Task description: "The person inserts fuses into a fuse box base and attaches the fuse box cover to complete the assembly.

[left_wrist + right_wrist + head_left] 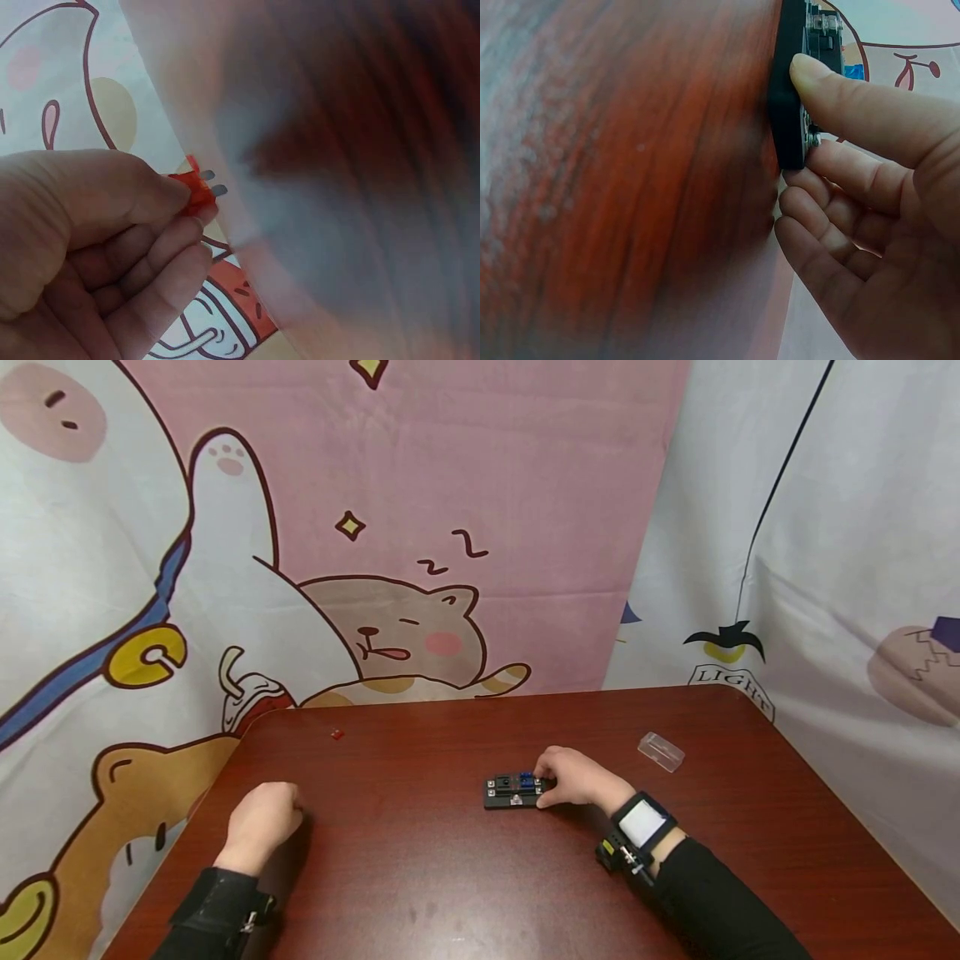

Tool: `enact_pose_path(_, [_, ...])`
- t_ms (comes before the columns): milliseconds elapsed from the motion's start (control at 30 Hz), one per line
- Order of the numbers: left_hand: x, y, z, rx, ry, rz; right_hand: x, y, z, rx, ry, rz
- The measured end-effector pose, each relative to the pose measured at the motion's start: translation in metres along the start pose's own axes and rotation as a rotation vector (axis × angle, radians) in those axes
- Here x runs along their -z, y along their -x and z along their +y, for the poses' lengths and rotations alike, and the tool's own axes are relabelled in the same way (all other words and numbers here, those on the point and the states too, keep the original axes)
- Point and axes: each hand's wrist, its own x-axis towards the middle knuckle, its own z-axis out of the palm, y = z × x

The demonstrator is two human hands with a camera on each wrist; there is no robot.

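A black fuse block lies flat on the dark red table, with a blue fuse seated in it. My right hand grips the block's right end. In the right wrist view the thumb lies across the block and the fingers curl under its edge. My left hand rests on the table at the left, curled. The left wrist view shows it pinching a small red blade fuse between thumb and fingertips, with the two metal prongs pointing away.
A clear plastic cover lies to the right of the block, near the far right corner. A tiny red piece sits alone at the far left of the table. Cartoon-printed cloth hangs behind the table.
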Motion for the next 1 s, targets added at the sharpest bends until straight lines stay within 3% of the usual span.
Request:
enact_pose_path(600, [-0.004,-0.018,0.049,-0.149,0.027,0.099,0.002,0.001,-0.002,0.009,0.001,-0.003])
enact_pose_path(1000, [-0.010,-0.032,0.090,-0.218,0.113,0.139,0.001,0.000,-0.002,-0.024,0.002,-0.003])
